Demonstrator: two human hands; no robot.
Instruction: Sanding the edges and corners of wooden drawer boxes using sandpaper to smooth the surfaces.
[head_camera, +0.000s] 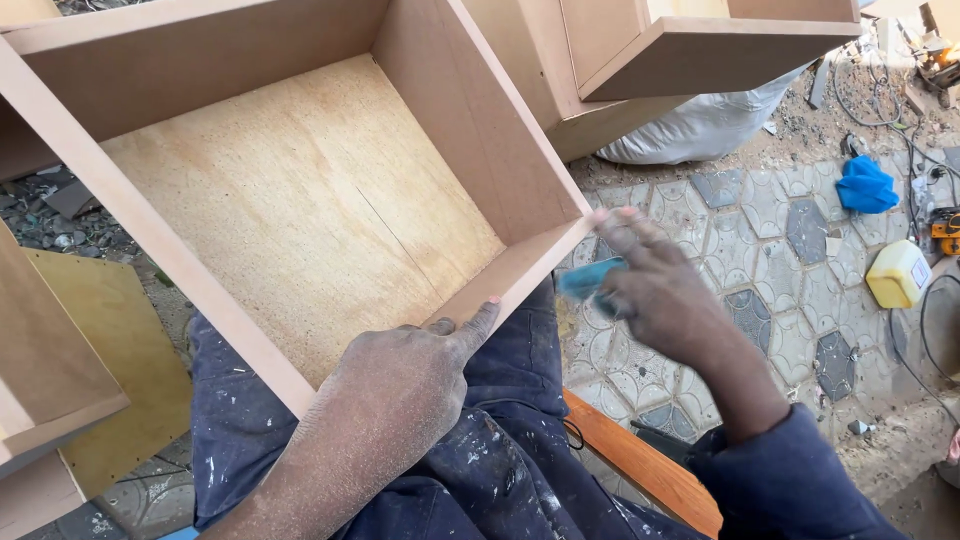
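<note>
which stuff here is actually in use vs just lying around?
In use:
- wooden box, on the lap
- left hand, resting on its near edge
- right hand, blurred, at the box corner
- blue pad, in that hand

Lying about:
- blue cloth
- yellow container
- white sack
- cables

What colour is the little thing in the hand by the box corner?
Teal blue: the small pad in the right hand, head view.

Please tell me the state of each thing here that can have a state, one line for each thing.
Wooden box: open, nothing inside, tilted on the lap.
Left hand: resting on the box rim.
Right hand: blurred, closed on a blue pad at the box corner.
Blue cloth: crumpled on the paving.
Yellow canister: lying on the ground.
</note>
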